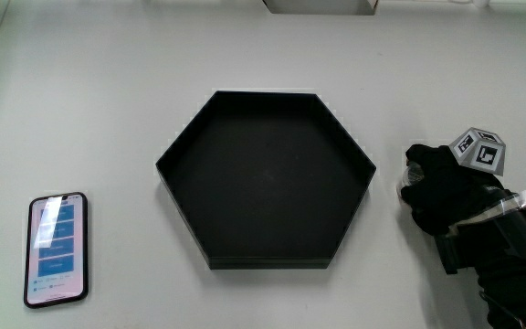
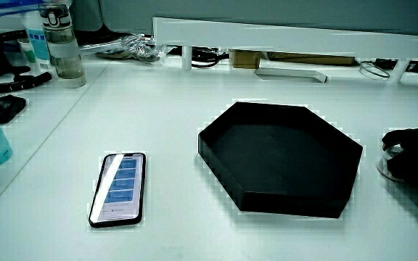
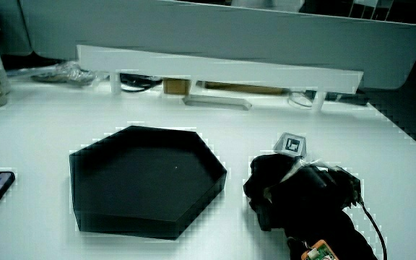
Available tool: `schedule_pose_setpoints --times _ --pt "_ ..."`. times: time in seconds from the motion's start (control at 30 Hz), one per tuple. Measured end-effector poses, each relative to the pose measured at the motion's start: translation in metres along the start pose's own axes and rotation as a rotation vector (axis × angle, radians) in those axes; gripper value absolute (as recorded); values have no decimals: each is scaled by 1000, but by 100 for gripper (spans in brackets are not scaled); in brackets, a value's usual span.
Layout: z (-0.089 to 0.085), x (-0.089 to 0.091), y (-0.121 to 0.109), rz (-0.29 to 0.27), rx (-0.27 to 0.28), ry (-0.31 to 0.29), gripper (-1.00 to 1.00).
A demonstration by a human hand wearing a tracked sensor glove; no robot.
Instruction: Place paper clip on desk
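Note:
The gloved hand point(image 1: 415, 179) rests low on the white desk point(image 1: 108, 100) beside the black hexagonal tray point(image 1: 164, 170), with its patterned cube point(image 1: 479, 152) on its back. The fingers are curled down toward the desk. A small pale glint at their tips looks like the paper clip point(image 1: 410, 172), mostly hidden by the glove. In both side views the hand point(image 2: 411, 156) point(image 3: 280, 189) sits close to the tray's corner, touching the desk. Nothing lies in the tray point(image 2: 289, 204) point(image 3: 121, 221).
A phone point(image 1: 57, 249) point(image 2: 119, 187) with a lit screen lies on the desk, apart from the tray. Bottles point(image 2: 62, 43) stand near the table's edge. A low white partition point(image 2: 267, 32) point(image 3: 215, 68) with clutter under it borders the desk.

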Motion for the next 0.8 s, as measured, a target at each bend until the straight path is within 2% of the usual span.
schedule_pose_setpoints --times 0.03,0.1,0.17,0.2,0.27,0.33,0.37,0.4,0.43,0.47,0.53,0.6,0.67,0.73,0.77,0.8 --pt "1 -3 -3 26 -1 7 0" --pt "2 -5 -4 22 -7 5 0" --pt "0 -4 -1 11 -15 -7 0" --pt "0 -2 3 -22 -17 -20 0" --pt "2 -6 -1 14 -25 -25 -15" --pt "2 -7 1 -4 -40 -34 -31" --pt "2 -9 -2 18 -51 -24 -38" --pt "1 -8 0 8 -47 -38 -46" --pt "-1 -7 2 -2 -67 -44 -54" --pt "-1 -6 1 16 -73 -32 -62" --pt "-3 -1 3 9 -80 -39 -77" --pt "2 3 -3 47 -68 -1 -92" --pt "7 7 -6 20 -39 -1 -100" --pt "13 6 -14 8 27 -32 -100" --pt "16 8 -16 20 35 -12 -100" --pt "20 9 -24 44 95 46 -100"
